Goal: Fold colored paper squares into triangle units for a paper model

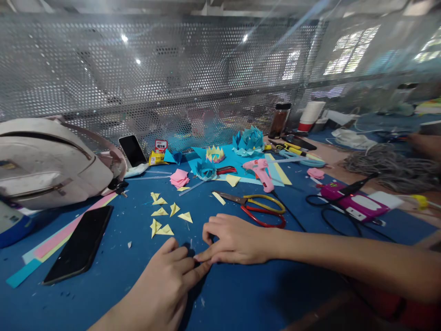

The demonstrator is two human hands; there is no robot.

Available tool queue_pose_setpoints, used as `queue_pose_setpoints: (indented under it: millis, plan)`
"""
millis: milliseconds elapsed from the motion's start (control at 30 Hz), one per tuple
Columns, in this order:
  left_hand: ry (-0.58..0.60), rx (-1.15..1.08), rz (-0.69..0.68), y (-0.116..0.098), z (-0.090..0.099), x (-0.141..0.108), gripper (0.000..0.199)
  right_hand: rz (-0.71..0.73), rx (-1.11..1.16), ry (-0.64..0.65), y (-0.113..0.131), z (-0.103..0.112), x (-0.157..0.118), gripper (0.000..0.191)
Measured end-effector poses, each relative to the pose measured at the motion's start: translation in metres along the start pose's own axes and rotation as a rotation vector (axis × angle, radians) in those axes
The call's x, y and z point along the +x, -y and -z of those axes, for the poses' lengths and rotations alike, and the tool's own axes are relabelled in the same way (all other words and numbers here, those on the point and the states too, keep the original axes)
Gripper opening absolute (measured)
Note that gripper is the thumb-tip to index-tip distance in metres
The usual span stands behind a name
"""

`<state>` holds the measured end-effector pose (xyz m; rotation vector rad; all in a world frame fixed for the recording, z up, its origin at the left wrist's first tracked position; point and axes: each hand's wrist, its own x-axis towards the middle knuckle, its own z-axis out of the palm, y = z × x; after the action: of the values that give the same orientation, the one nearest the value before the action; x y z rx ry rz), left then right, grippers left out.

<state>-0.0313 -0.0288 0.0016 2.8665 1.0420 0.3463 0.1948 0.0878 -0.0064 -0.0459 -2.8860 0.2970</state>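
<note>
Both of my hands reached low over the blue tabletop, their fingertips touching.
I had my left hand and right hand together at the fingers; whether either pinched anything between its own fingertips, I could not tell. Small folded yellow pieces lay just beyond my left hand, loosely grouped. Scissors with one yellow and one red handle lay just beyond my right hand, with a pink glue gun behind them. Farther back, a yellow paper crown and a blue paper flower stood near a pink paper stack. A dark phone lay to the left.
</note>
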Motion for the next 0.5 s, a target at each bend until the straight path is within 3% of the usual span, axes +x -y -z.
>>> queue_pose_setpoints:
  millis: [233, 500]
  plan:
    - [-0.029, 0.023, -0.005, 0.001, -0.002, 0.0, 0.049, 0.067, -0.018, -0.034, -0.007, 0.003, -0.005, 0.03]
    - [-0.254, 0.183, -0.035, 0.005, -0.033, -0.009, 0.043, 0.04, 0.034, -0.076, -0.01, 0.003, -0.007, 0.027]
